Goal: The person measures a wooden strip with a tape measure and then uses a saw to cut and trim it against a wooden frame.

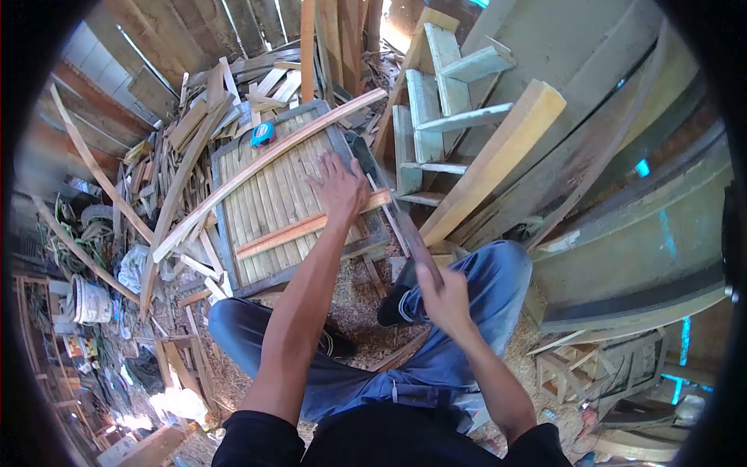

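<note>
My left hand (342, 187) lies palm down with fingers spread on a slatted wooden panel (292, 167), by the end of a short wooden strip (288, 233). Its wrist passes over that strip. My right hand (445, 300) is closed around the near end of a long, dark saw (412, 237). The saw slants away from me past the panel's right edge, beside the short strip's end. A longer wooden strip (272, 159) crosses the panel diagonally beyond my left hand. Near its upper part sits a teal tape measure (263, 134).
Scrap wood (206, 117) is piled behind and left of the panel. A thick timber (498, 159) leans at the right, near a pale stepped wooden piece (440, 101). A large curved wooden hull-like side (630, 265) stands far right. Shavings cover the floor (358, 292).
</note>
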Available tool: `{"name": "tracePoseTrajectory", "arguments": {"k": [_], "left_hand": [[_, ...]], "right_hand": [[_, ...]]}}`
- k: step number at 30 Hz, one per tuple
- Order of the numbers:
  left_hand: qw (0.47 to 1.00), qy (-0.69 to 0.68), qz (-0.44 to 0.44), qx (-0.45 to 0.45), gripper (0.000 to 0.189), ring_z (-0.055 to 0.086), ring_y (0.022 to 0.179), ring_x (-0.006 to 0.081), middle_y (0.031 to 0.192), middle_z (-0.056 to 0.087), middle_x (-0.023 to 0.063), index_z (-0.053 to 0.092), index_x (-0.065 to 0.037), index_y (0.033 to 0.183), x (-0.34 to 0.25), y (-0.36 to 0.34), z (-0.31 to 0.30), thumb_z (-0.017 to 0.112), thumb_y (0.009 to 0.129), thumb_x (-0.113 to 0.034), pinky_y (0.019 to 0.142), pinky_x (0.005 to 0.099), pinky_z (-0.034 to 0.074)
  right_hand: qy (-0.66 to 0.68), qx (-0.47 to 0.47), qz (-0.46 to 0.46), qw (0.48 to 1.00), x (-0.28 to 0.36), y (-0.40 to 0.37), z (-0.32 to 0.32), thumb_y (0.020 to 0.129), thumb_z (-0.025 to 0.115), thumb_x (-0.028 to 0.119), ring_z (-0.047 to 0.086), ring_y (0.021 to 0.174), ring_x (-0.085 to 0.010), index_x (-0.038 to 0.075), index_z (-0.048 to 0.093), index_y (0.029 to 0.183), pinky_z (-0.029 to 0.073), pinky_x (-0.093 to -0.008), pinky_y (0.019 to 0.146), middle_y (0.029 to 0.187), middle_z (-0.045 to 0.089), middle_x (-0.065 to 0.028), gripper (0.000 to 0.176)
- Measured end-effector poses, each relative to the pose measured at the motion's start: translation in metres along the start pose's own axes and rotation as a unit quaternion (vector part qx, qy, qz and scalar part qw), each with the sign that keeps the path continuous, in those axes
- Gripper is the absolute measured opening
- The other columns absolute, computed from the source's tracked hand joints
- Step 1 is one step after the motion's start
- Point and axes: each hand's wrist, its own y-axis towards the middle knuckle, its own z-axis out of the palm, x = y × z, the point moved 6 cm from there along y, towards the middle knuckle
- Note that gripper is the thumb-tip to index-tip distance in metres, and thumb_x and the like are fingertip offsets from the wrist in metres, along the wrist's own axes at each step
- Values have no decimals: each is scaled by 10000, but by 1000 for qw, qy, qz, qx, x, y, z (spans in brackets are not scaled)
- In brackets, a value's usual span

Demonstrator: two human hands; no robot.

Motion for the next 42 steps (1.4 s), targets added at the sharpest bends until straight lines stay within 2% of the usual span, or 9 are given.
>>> {"name": "tracePoseTrajectory", "arguments": {"k": [8, 15, 19, 25, 27, 30, 35, 38, 42], "left_hand": [[1000, -4, 8, -1, 597, 236, 1436, 346, 1522, 311, 201, 395, 34, 1383, 5, 4, 2, 282, 1001, -410, 1108, 670, 126], [1000, -2, 12, -6, 611, 241, 1432, 359, 1521, 311, 203, 378, 42, 1390, 3, -1, 3, 280, 1000, -418, 1108, 671, 123], [999, -1, 35, 5, 631, 223, 1440, 358, 1528, 296, 205, 341, 43, 1411, 6, -1, 4, 257, 1002, -430, 1111, 671, 117], [998, -52, -19, -5, 587, 234, 1440, 341, 1531, 299, 197, 369, 36, 1390, 6, 2, 9, 298, 1002, -397, 1137, 635, 92], [996, -55, -5, -71, 523, 363, 1357, 356, 1422, 444, 203, 460, 14, 1323, 7, 2, 3, 357, 992, -378, 1108, 602, 193], [982, -179, 42, -42, 432, 486, 1190, 358, 1220, 564, 186, 565, -28, 1192, 8, 3, -13, 496, 945, -375, 1027, 527, 304], [942, -139, 299, -65, 364, 537, 1033, 326, 1065, 595, 129, 639, -70, 1035, -30, -37, -61, 651, 842, -379, 936, 439, 370], [915, -15, 401, 43, 339, 555, 1022, 316, 1063, 606, 124, 656, -67, 1042, -33, -48, -48, 673, 831, -332, 903, 432, 405], [918, -140, 348, 126, 342, 611, 890, 315, 975, 639, 148, 639, -19, 1104, -35, -35, -86, 693, 847, -238, 808, 381, 482]], "right_hand": [[36, -19, -22, 999, -14, 63, 24, 953, 558, 298, 494, 485, -185, -35, 624, 822, 396, -368, 503, 545, 493, -130, 364], [77, -28, 52, 995, -32, -25, -5, 929, 596, 311, 498, 498, -129, -51, 638, 833, 406, -352, 508, 537, 460, -83, 377], [62, -32, 8, 998, -32, 49, 32, 959, 548, 352, 497, 515, -130, -45, 615, 796, 404, -344, 521, 546, 487, -71, 435], [228, 26, 158, 960, -63, -4, 6, 970, 535, 364, 488, 513, -114, -21, 585, 715, 387, -308, 497, 551, 508, -27, 465], [157, -4, 122, 980, -59, 2, -5, 965, 549, 357, 474, 507, -105, -9, 572, 685, 382, -309, 489, 546, 495, -15, 462], [92, -20, 53, 994, -39, 32, -17, 951, 577, 377, 471, 501, -111, -31, 581, 712, 386, -315, 494, 534, 485, -24, 472], [-21, -11, -97, 995, 46, 73, -53, 895, 662, 370, 520, 536, -110, -41, 666, 884, 426, -328, 528, 558, 556, -118, 411], [8, -51, -177, 983, 58, 113, -50, 849, 708, 372, 618, 572, -246, -29, 679, 930, 472, -375, 576, 623, 609, -186, 410], [62, -12, -164, 984, 73, 155, -24, 801, 735, 347, 644, 702, -405, -24, 667, 943, 501, -428, 633, 729, 652, -224, 402]]}}
